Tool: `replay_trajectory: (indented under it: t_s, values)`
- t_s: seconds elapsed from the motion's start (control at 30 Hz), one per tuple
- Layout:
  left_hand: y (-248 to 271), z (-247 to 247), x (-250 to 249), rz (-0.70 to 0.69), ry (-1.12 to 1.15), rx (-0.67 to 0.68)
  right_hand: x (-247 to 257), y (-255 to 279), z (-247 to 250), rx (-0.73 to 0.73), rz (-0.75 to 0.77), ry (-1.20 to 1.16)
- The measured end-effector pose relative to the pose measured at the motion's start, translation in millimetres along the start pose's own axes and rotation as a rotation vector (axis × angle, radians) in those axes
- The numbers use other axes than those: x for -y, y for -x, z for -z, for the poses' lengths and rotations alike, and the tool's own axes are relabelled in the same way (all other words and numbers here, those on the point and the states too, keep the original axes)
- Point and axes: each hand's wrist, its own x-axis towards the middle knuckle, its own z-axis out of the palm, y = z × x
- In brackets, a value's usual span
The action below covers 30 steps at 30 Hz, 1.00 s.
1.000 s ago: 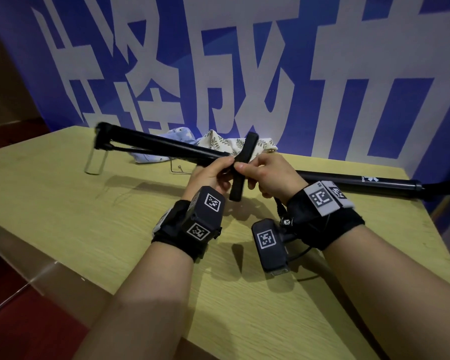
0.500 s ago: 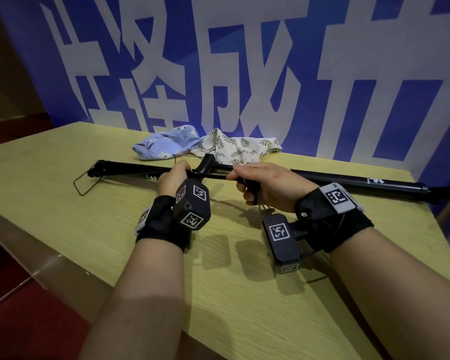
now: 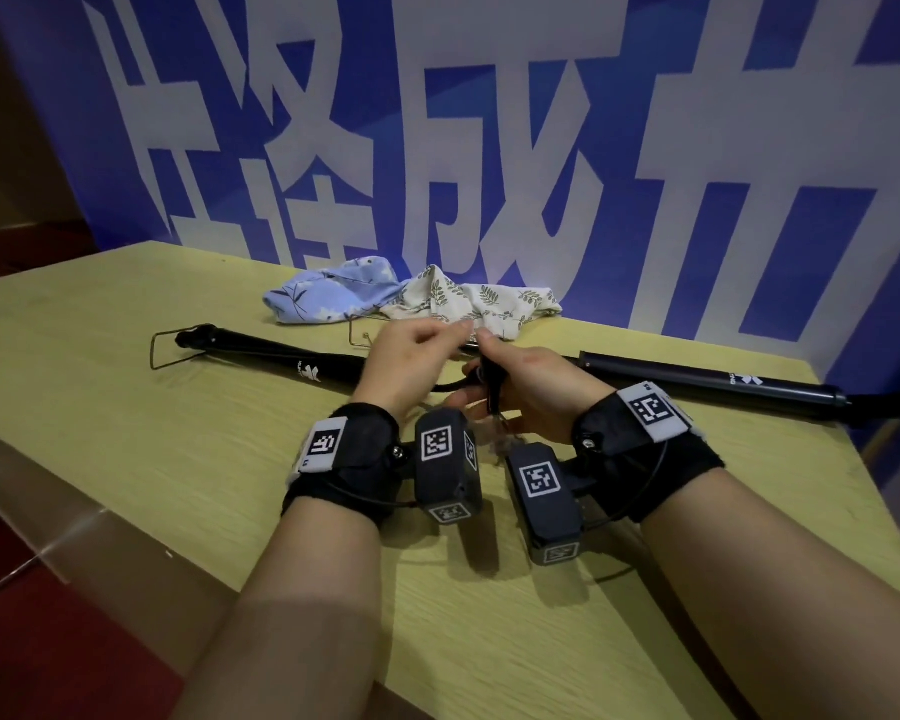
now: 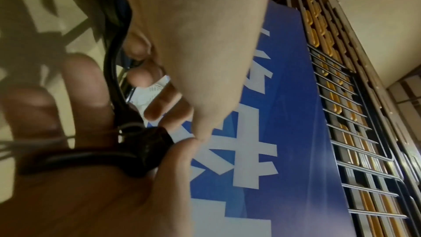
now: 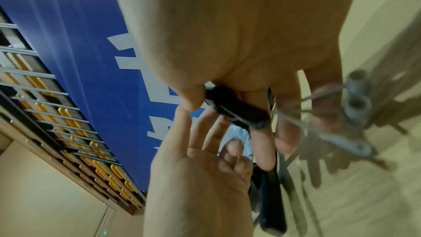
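A long black pole (image 3: 697, 376) lies across the yellow-green table (image 3: 126, 433), with a thin wire loop (image 3: 153, 356) at its left end. Just above its middle, my right hand (image 3: 489, 356) grips a short black piece (image 3: 492, 387), which the right wrist view shows between thumb and fingers (image 5: 237, 109). Thin wires and small grey metal tubes (image 5: 357, 104) dangle from it. My left hand (image 3: 437, 335) is beside it with loose fingers, and one fingertip touches the right thumb (image 5: 189, 100). Nothing shows in the left hand.
Two crumpled cloths lie behind the pole, a blue one (image 3: 328, 296) and a cream leaf-patterned one (image 3: 489, 298). A blue banner with white characters (image 3: 541, 148) stands along the table's far edge. The table's left edge drops to a red floor (image 3: 22, 641).
The pole, held up a second ago, now lies on the table. My left hand has let go of it and moved to the right hand, which still grips the black piece.
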Motion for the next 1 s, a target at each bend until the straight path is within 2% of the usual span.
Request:
replay_trajectory:
  t_s: [0.07,0.23,0.3,0.37,0.47,0.53,0.63,0.7,0.77,0.87,0.93,1.0]
  values:
    - [1.7,2.8,-5.4,0.020,-0.016,0.157,3.1,-1.6,-6.3,0.034,0.004,-0.030]
    - [4.8,34.0,-2.6,0.051,-0.019,0.356,15.1,-5.2,-30.3,0.081,0.009,-0.139]
    - [7.0,45.9,5.7,0.073,0.002,0.396,17.2,-9.3,-42.1,0.108,0.000,-0.182]
    - [10.4,53.0,11.6,0.093,-0.030,0.380,18.9,-13.9,-51.1,0.129,-0.019,-0.243]
    - [11.5,60.2,21.5,0.072,-0.080,0.311,20.9,-21.2,-62.6,0.163,-0.060,-0.258]
    - [12.5,63.5,26.5,0.074,0.002,0.219,18.0,-31.5,-61.3,0.145,-0.078,-0.222]
    - [11.9,70.6,34.3,0.112,0.167,0.026,20.0,-44.5,-53.2,-0.018,-0.103,-0.002]
    - [10.3,76.0,37.2,0.142,0.285,-0.094,25.1,-51.8,-45.4,-0.179,-0.073,0.127]
    - [5.0,83.6,40.3,0.206,0.447,-0.246,33.0,-63.4,-37.1,-0.269,-0.053,0.261]
    - [-4.9,95.6,52.3,0.281,0.630,-0.423,43.8,-84.0,-33.5,-0.283,-0.062,0.491]
    - [-11.2,100.8,64.5,0.322,0.686,-0.491,49.6,-97.8,-38.1,-0.276,-0.037,0.648]
    - [-14.8,104.4,73.1,0.364,0.740,-0.542,54.2,-116.0,-44.0,-0.263,-0.016,0.702]
